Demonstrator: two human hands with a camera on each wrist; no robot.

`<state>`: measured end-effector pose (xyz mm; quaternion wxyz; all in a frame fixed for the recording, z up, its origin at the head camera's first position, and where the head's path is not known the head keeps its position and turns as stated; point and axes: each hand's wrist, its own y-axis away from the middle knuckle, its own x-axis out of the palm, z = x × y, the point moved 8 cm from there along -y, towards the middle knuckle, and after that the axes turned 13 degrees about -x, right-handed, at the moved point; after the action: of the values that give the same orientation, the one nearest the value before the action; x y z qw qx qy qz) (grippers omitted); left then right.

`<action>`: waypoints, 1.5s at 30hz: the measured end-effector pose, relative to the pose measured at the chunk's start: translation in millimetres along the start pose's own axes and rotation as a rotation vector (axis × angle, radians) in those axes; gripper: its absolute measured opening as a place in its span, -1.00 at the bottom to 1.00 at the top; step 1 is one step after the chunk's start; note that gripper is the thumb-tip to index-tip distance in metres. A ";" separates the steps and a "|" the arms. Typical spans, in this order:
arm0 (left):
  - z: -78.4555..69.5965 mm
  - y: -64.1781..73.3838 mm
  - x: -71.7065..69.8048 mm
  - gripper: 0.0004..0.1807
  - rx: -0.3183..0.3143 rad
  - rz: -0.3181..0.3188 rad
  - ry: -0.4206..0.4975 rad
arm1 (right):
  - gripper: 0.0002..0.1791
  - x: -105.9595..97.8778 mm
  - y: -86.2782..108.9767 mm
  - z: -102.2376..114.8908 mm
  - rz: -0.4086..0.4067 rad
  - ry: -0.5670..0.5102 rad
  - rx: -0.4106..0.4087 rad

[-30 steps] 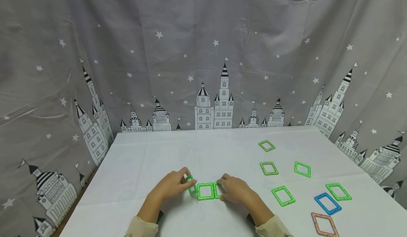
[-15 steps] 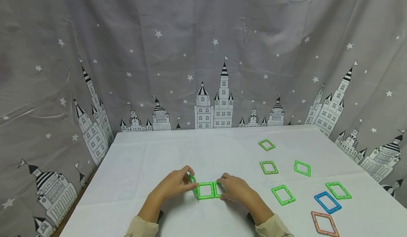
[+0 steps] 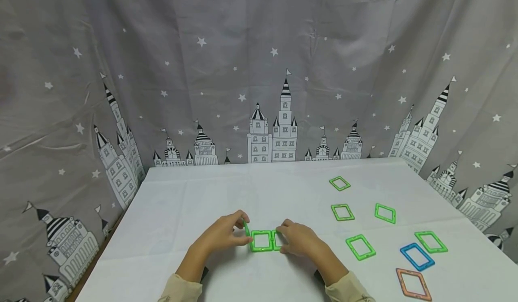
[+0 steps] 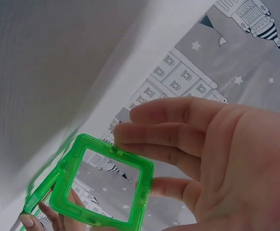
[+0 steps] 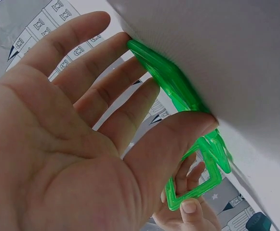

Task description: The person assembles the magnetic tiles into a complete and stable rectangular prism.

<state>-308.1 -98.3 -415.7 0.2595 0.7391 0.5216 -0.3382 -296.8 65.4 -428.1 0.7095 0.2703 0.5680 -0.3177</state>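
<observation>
My left hand (image 3: 224, 232) pinches a green square magnetic tile (image 3: 246, 228) between thumb and fingers. That tile, an open frame (image 4: 101, 147) in the left wrist view, stands steeply up at the left edge of a flat green magnetic tile (image 3: 263, 250). A third green magnetic tile (image 3: 274, 242) lies flat, its left side against the middle one. The right hand (image 3: 301, 240) covers much of it. In the right wrist view, the right thumb (image 5: 197, 123) and fingertips grip this tile's opposite edges (image 5: 167, 77).
On the right of the white table (image 3: 194, 194) lie several loose green tiles, among them a near one (image 3: 353, 246). A blue tile (image 3: 408, 257) and an orange tile (image 3: 402, 284) are near the front right. A grey castle-print curtain (image 3: 259, 45) hangs behind.
The tile in my left hand has come against the middle tile and swung from a slant to nearly edge-on. The right hand has stayed on its tile.
</observation>
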 end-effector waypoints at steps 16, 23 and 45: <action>-12.9 -0.5 3.4 -0.52 0.116 0.030 -0.007 | -0.44 -1.9 -2.0 -2.0 -0.007 0.047 -0.019; -13.6 -2.0 5.4 -0.50 0.117 0.043 0.007 | -0.42 -2.1 -2.5 -2.6 -0.001 0.045 -0.008; -7.1 -2.3 9.8 -0.50 0.109 0.057 -0.007 | -0.42 2.3 -2.7 -5.0 0.014 -0.006 0.004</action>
<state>-306.4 -86.4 -418.8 0.2302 0.7655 0.4803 -0.3610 -301.7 67.1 -431.4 0.7130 0.2744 0.5633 -0.3147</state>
